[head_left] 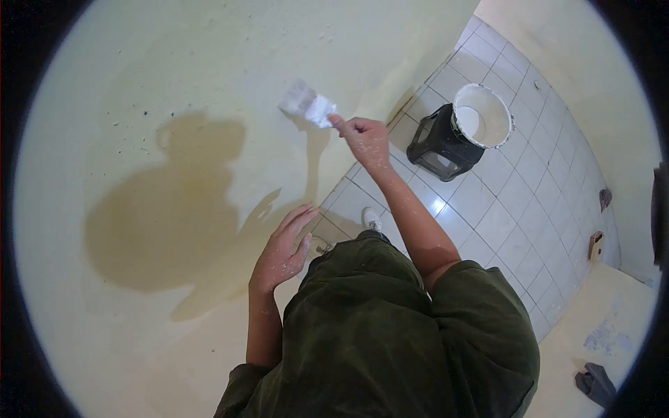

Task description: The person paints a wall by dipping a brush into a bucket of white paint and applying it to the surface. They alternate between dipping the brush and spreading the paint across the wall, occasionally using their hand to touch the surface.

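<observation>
My right hand (pixel 366 145) is closed around the handle end of a wide, white-smeared paintbrush (pixel 309 106). Its greyish bristle end is blurred and overlaps the pale yellow wall (pixel 230 76). Lower down, my left hand (pixel 280 252) holds nothing; its fingers are stretched out toward the wall, with the thumb apart. Both hands and the right forearm carry white specks. Shadows of my head, arms and the brush fall across the wall.
A white-rimmed bucket (pixel 483 117) stands on a black plastic stool (pixel 444 148) on the tiled floor (pixel 491 202). My shoe (pixel 371 219) is beside the wall's foot. A dark cloth (pixel 596 384) lies at lower right, and a small wooden-looking object (pixel 596 246) is at far right.
</observation>
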The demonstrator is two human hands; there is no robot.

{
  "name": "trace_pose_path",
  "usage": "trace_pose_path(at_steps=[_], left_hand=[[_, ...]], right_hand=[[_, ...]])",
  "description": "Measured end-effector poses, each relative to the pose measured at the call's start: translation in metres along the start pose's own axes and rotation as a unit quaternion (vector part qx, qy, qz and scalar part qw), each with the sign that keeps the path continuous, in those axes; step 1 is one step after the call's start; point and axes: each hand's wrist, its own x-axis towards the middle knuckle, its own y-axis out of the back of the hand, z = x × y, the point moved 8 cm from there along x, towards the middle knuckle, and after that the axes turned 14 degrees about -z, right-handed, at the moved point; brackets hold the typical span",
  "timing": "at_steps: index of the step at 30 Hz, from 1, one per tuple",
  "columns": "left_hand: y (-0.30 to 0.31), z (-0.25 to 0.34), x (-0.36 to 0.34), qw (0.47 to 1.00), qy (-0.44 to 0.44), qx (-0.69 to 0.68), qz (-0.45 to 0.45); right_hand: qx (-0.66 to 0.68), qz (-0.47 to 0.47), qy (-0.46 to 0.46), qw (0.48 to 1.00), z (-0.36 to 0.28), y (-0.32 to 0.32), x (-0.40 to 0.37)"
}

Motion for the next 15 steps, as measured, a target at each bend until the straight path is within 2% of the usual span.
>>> trace_pose_path(at_steps=[4, 8, 10, 12, 15], left_hand=[[0.000, 0.010, 0.005, 1.000, 0.014, -0.017, 0.001], [0.000, 0.007, 0.006, 0.999, 0.030, -0.010, 0.012], [-0.002, 0.004, 0.007, 0.999, 0.035, -0.012, 0.013], [-0.003, 0.004, 0.007, 0.999, 0.036, -0.014, 0.015], [-0.003, 0.007, 0.005, 0.999, 0.029, -0.009, 0.020]], right_hand=[[-0.076, -0.013, -0.009, 0.997, 0.098, -0.027, 0.031], [-0.200, -0.059, -0.184, 0.961, 0.200, -0.027, 0.020], [-0.267, -0.027, -0.217, 0.939, 0.252, -0.023, 0.016], [-0.278, -0.023, -0.232, 0.932, 0.257, -0.022, 0.016], [-0.239, -0.052, -0.226, 0.943, 0.188, -0.019, 0.020]])
